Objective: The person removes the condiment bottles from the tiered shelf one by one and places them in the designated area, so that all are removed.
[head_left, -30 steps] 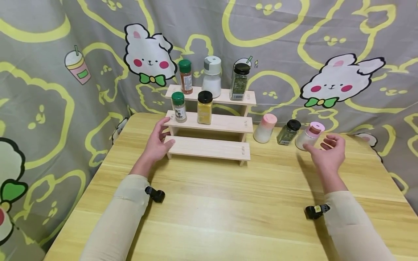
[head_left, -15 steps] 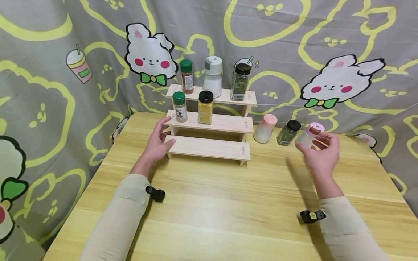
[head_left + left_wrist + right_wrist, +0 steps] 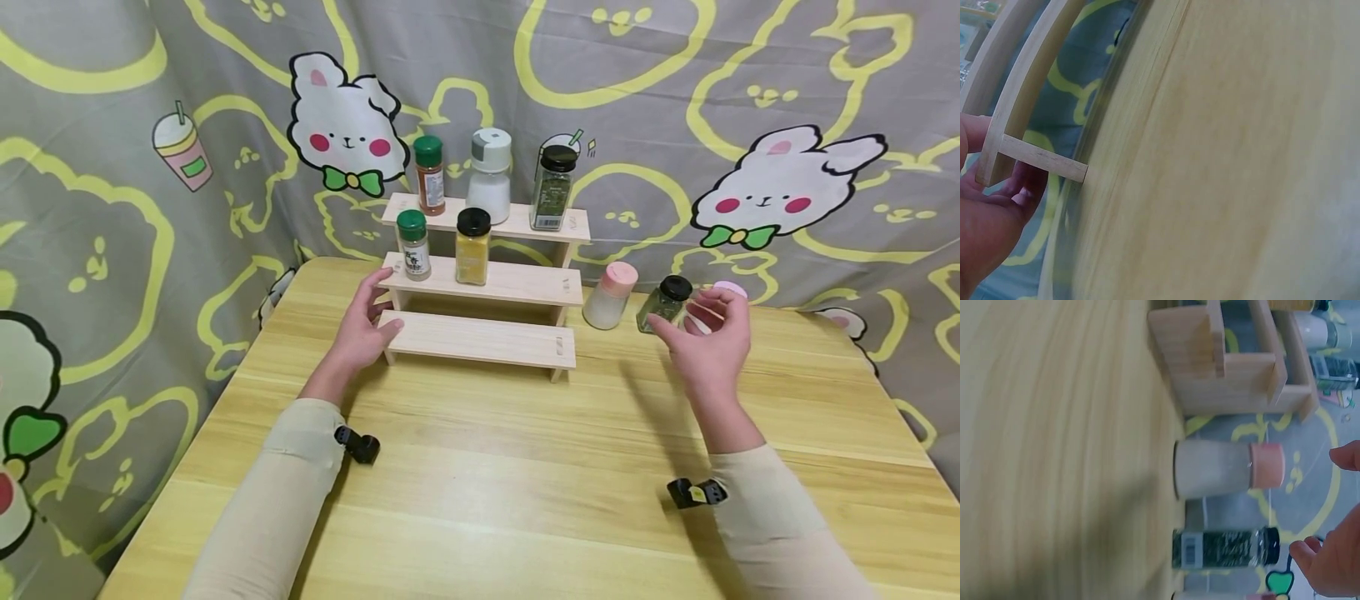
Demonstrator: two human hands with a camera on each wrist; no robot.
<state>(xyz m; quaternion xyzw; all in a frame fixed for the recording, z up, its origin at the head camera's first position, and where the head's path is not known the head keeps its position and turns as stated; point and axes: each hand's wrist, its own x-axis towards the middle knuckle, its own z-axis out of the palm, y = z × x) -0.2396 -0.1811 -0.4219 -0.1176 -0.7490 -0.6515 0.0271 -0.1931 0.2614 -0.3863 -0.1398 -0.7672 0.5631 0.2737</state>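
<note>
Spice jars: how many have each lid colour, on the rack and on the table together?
Green lids: 2
Black lids: 3
Pink lids: 2
Grey-white lid: 1
Total: 8 jars. The far-right pink-lidded one is mostly hidden behind the right hand.

A light wooden table stands against a grey curtain printed with yellow outlines and white bunnies.
</note>
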